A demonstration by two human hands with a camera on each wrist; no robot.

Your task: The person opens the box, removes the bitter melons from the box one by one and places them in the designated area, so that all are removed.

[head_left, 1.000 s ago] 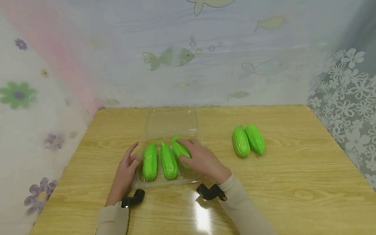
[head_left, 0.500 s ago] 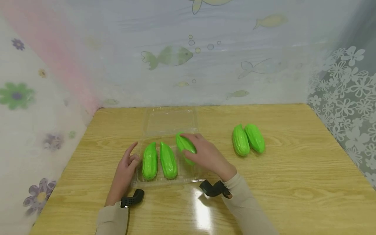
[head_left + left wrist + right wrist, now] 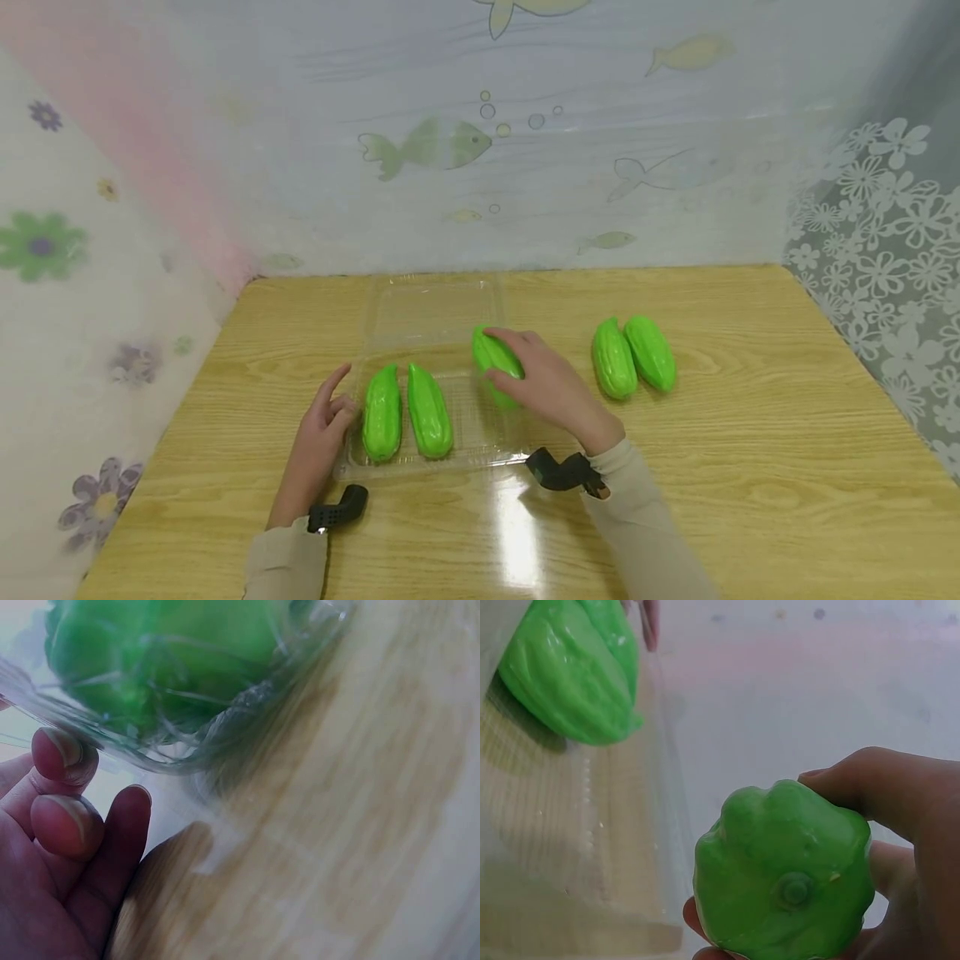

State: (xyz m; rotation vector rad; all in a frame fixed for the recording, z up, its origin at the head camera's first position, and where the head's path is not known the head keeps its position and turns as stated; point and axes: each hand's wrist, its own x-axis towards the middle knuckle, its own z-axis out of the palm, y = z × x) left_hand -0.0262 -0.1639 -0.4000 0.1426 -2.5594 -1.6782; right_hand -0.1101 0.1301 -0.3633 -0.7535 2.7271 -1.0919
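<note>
My right hand (image 3: 546,387) grips a glossy green ridged bitter gourd (image 3: 495,358), fingers and thumb round its sides, over the right part of a clear plastic clamshell box (image 3: 480,446). In the right wrist view the blunt end of this gourd (image 3: 780,877) faces the camera. Two more gourds, a left one (image 3: 382,414) and a middle one (image 3: 430,412), lie side by side in the box's left half. My left hand (image 3: 322,433) rests at the box's left side. In the left wrist view its bent fingertips (image 3: 60,761) are right at the box's lower rim.
Two further green gourds (image 3: 633,358) lie together on the wooden table (image 3: 750,450) to the right. The box's clear lid (image 3: 438,308) is folded back toward the wall (image 3: 540,200). A wall with printed flowers (image 3: 127,300) borders the table on the left.
My right hand has moved right and slightly away from me with the gourd, leaving the space beside the middle gourd. The left hand and the other gourds have stayed put.
</note>
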